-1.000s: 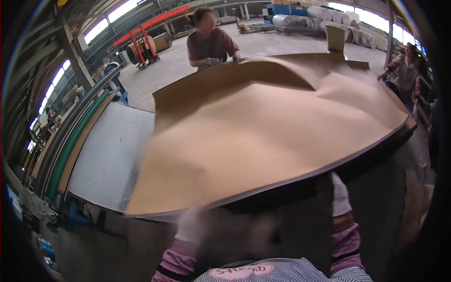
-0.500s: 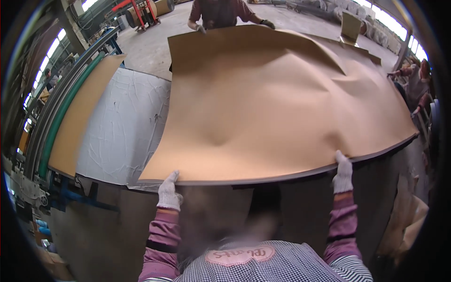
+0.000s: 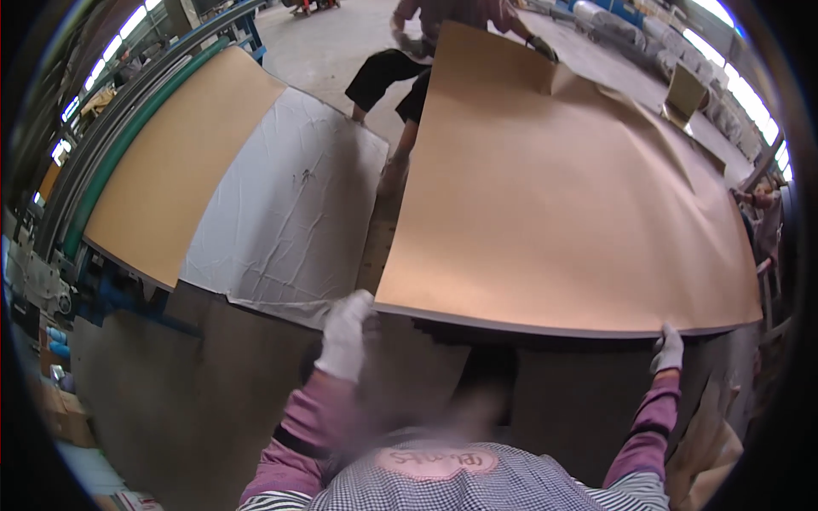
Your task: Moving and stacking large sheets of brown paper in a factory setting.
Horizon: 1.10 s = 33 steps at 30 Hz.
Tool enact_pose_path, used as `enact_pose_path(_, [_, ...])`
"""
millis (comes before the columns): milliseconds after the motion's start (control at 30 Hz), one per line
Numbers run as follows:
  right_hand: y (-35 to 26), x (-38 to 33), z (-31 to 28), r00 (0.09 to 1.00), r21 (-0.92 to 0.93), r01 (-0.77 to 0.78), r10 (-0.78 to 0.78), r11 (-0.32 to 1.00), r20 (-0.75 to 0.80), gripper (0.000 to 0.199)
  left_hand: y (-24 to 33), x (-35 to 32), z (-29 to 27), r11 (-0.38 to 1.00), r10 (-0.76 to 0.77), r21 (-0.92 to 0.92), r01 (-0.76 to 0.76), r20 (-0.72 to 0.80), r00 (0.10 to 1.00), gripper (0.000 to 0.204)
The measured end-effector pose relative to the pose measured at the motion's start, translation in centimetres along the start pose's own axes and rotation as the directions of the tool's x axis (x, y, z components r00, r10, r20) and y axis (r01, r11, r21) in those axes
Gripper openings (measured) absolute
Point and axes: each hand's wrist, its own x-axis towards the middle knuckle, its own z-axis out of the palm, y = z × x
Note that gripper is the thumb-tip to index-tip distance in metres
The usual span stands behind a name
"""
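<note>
Brown veneer sheet (image 3: 562, 196) spreads away from both gloved hands, lying on the stack. Left hand (image 3: 345, 334) is closed on its near-left corner; right hand (image 3: 669, 347) pinches the near edge by the right corner. Co-worker (image 3: 426, 51) grips the far edge. Crumpled grey sheet (image 3: 290, 213) lies left of the left hand.

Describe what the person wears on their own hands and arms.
Both hands are covered by white fabric work gloves: the left hand and the right hand. Each forearm is in a long pink sleeve, knit-looking, with a darker band further up the arm. Near the shoulders a black-and-white checked top covers the sleeves.
</note>
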Motion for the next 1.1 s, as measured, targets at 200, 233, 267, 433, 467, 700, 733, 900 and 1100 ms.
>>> enact_pose_path(200, [-4.1,0.9,-0.6,0.996,-0.275,-0.07,0.081,0.959,0.031,0.011,2.4,2.4,5.6,0.913,-0.235,0.375,0.163,0.153,0.96,0.04])
enact_pose_path(233, [-2.8,4.7,-3.2,0.997,-0.274,-0.058,0.068,0.96,0.025,0.01,0.3,3.1,5.9,0.94,-0.248,0.292,0.178,0.222,0.943,0.043])
enact_pose_path(267, [-2.2,6.5,-4.8,0.995,-0.269,-0.036,0.06,0.963,0.083,0.014,-0.1,2.8,6.7,0.939,-0.257,0.289,0.188,0.22,0.941,0.043])
enact_pose_path(433, [-7.0,8.4,-10.1,0.991,-0.985,0.048,-0.135,0.167,0.025,0.06,-2.2,6.2,4.6,0.979,-0.047,0.202,0.002,0.217,0.975,0.038])
enact_pose_path(467, [-10.3,-4.2,-1.7,0.99,-0.99,0.047,-0.141,0.133,0.028,0.064,-0.4,6.9,2.2,0.991,-0.045,0.133,0.033,0.095,0.994,0.036])
enact_pose_path(700, [-17.6,-27.4,20.0,0.361,-0.228,0.93,-0.607,0.287,0.708,0.02,-2.5,8.1,7.1,0.685,-0.039,0.727,-0.058,0.117,0.992,0.095])
enact_pose_path(733, [-17.0,-32.5,26.1,0.086,-0.064,0.996,-0.559,0.059,0.825,0.021,-2.9,8.4,6.4,0.695,-0.053,0.717,-0.054,0.126,0.991,0.095])
enact_pose_path(900, [-6.3,-42.8,47.1,-0.797,0.722,0.563,-0.035,-0.403,0.602,0.006,-3.9,10.0,5.7,0.814,0.084,0.522,-0.254,0.327,0.941,0.082])
enact_pose_path(1100, [-1.3,-38.2,49.7,-0.542,0.529,0.658,0.149,-0.536,0.827,0.026,-4.3,12.5,-24.3,0.902,0.323,0.407,-0.145,-0.412,0.852,0.058])
